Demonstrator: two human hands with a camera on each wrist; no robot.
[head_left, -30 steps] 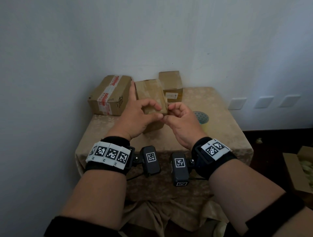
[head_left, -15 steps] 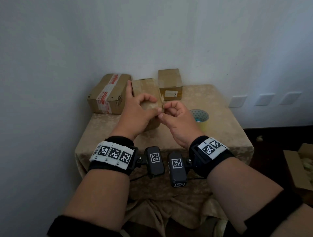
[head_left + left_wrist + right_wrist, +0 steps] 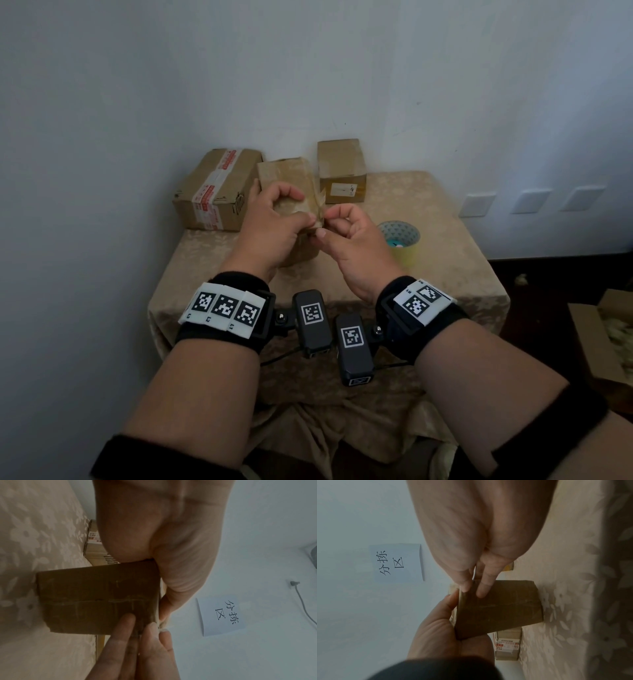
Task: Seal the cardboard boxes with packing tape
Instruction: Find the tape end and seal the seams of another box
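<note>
While both hands [image 3: 274, 226] grip it, small box [image 3: 287, 174] stays shut.

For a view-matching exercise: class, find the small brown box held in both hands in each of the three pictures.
Head: the small brown box is mid-table, between two other boxes.
Left wrist: centre-left, under the left hand.
Right wrist: centre-right, below the right hand.
Shared landmark: the floral tablecloth.
</note>
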